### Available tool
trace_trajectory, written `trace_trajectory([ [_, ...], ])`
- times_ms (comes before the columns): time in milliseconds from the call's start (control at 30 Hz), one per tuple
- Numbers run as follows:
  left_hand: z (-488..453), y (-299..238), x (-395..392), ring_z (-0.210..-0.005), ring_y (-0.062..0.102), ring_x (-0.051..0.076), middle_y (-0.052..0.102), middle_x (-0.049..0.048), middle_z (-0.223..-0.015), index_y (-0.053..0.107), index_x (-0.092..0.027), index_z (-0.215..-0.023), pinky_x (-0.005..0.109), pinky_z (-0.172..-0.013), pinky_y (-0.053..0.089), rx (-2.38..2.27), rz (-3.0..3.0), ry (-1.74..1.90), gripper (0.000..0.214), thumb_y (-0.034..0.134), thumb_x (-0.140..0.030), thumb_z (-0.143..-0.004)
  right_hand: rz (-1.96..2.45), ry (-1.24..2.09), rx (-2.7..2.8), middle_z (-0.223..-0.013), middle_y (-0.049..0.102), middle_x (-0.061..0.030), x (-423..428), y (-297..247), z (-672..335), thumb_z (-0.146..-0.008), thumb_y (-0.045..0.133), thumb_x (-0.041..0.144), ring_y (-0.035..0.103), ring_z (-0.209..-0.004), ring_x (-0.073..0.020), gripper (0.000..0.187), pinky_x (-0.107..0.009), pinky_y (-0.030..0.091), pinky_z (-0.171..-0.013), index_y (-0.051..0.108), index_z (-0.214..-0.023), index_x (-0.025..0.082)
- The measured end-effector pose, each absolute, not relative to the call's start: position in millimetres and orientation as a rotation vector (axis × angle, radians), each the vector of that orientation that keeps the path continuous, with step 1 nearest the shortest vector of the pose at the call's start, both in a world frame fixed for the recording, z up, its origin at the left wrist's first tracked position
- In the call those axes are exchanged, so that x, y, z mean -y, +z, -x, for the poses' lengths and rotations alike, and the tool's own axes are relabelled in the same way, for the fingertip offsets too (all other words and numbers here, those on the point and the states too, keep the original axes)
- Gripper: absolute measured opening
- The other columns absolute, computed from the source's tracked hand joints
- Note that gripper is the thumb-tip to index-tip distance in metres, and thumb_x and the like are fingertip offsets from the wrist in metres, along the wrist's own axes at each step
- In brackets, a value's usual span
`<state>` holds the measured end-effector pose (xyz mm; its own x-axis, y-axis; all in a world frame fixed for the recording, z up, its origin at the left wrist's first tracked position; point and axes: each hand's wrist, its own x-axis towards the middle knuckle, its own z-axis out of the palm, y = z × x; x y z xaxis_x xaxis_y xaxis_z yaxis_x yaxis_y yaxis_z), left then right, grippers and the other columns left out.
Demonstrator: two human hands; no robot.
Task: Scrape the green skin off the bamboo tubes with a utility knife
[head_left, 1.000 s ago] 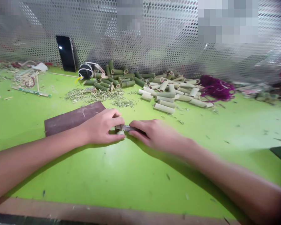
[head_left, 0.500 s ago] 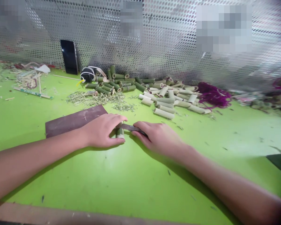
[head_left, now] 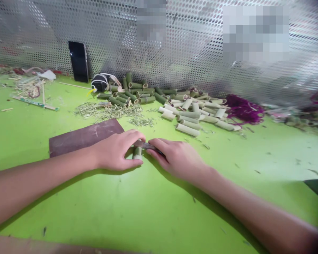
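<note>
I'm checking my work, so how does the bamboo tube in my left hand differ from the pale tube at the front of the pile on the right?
The bamboo tube in your left hand is dull green; the pale tube is straw-coloured. The bamboo tube stands roughly on end; the pale tube lies on its side. The bamboo tube looks shorter than the pale tube. Both are cut bamboo lengths.

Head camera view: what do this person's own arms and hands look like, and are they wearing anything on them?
The left hand and right hand are bare, with no gloves. The left forearm and right forearm have no sleeves, and no watch or bracelet shows on either.
</note>
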<state>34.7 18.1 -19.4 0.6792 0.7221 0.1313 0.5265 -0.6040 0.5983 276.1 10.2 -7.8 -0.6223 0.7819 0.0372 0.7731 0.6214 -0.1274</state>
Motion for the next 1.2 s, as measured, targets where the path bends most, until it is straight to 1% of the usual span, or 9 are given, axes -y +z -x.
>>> trace_trajectory([
  [200,-35.0,-23.1,-21.4,-0.109,0.068,0.03,0.062,0.0131,-0.131,0.053,-0.02,-0.132,0.044,-0.089,0.057,-0.967,-2.426,0.477,0.053,0.066,-0.052,-0.092,1.358,0.338,2.672,-0.082,0.075,-0.0038,-8.1,-5.0,-275.3,-0.107,0.044,0.037,0.062,-0.058,-0.0168,0.03,-0.029,0.04,-0.056,0.069,-0.105,0.021],
  [400,-33.2,-24.5,-20.6,-0.101,0.07,0.03,0.058,0.0156,-0.134,0.057,-0.019,-0.125,0.044,-0.082,0.059,-1.007,-2.49,0.436,0.049,0.06,-0.057,-0.094,1.34,0.391,2.677,-0.08,0.075,-0.0045,-6.9,-4.9,-273.9,-0.106,0.046,0.037,0.06,-0.057,-0.0159,0.029,-0.028,0.039,-0.057,0.068,-0.101,0.02],
  [600,-32.0,-20.8,-19.2,-0.094,0.071,0.029,0.058,0.0128,-0.131,0.063,-0.023,-0.125,0.044,-0.08,0.058,-0.979,-2.507,0.401,0.043,0.057,-0.054,-0.096,1.276,0.524,2.697,-0.077,0.072,-0.0028,-7.0,-1.5,-278.5,-0.107,0.046,0.039,0.058,-0.058,-0.0148,0.029,-0.026,0.037,-0.056,0.069,-0.103,0.021],
  [733,-31.9,-19.4,-19.4,-0.095,0.071,0.028,0.056,0.0107,-0.134,0.066,-0.026,-0.12,0.046,-0.084,0.057,-0.991,-2.491,0.389,0.036,0.058,-0.051,-0.096,1.213,0.603,2.722,-0.077,0.071,-0.0022,-6.8,-0.2,-284.1,-0.107,0.045,0.043,0.058,-0.06,-0.0146,0.032,-0.026,0.037,-0.058,0.069,-0.101,0.021],
  [833,-32.1,-20.4,-20.1,-0.1,0.07,0.029,0.058,0.0105,-0.131,0.064,-0.025,-0.121,0.045,-0.086,0.057,-0.997,-2.482,0.409,0.039,0.06,-0.053,-0.094,1.251,0.579,2.708,-0.08,0.073,-0.0032,-4.8,-1.3,-284.3,-0.107,0.046,0.042,0.059,-0.062,-0.0151,0.031,-0.027,0.038,-0.059,0.069,-0.103,0.021],
  [933,-32.4,-21.0,-20.1,-0.103,0.07,0.029,0.06,0.0111,-0.13,0.062,-0.023,-0.123,0.042,-0.084,0.058,-1.006,-2.483,0.431,0.043,0.062,-0.054,-0.094,1.284,0.503,2.714,-0.083,0.074,-0.0038,-2.1,-2.4,-281.4,-0.107,0.047,0.039,0.06,-0.063,-0.016,0.029,-0.028,0.037,-0.059,0.069,-0.105,0.021],
  [1067,-32.0,-19.5,-19.0,-0.1,0.07,0.028,0.059,0.011,-0.133,0.066,-0.025,-0.117,0.043,-0.085,0.057,-1.003,-2.492,0.413,0.037,0.061,-0.053,-0.095,1.255,0.465,2.745,-0.081,0.072,-0.0032,-2.2,-1.7,-279.7,-0.107,0.047,0.039,0.06,-0.062,-0.0157,0.028,-0.028,0.037,-0.06,0.068,-0.104,0.021],
  [1200,-31.0,-19.1,-18.7,-0.097,0.071,0.027,0.056,0.0111,-0.138,0.07,-0.026,-0.113,0.044,-0.085,0.057,-0.98,-2.499,0.387,0.031,0.058,-0.051,-0.097,1.181,0.516,2.767,-0.08,0.072,-0.0025,-5.7,-2.0,-282.7,-0.108,0.046,0.04,0.06,-0.062,-0.0151,0.029,-0.027,0.036,-0.059,0.068,-0.103,0.022],
])
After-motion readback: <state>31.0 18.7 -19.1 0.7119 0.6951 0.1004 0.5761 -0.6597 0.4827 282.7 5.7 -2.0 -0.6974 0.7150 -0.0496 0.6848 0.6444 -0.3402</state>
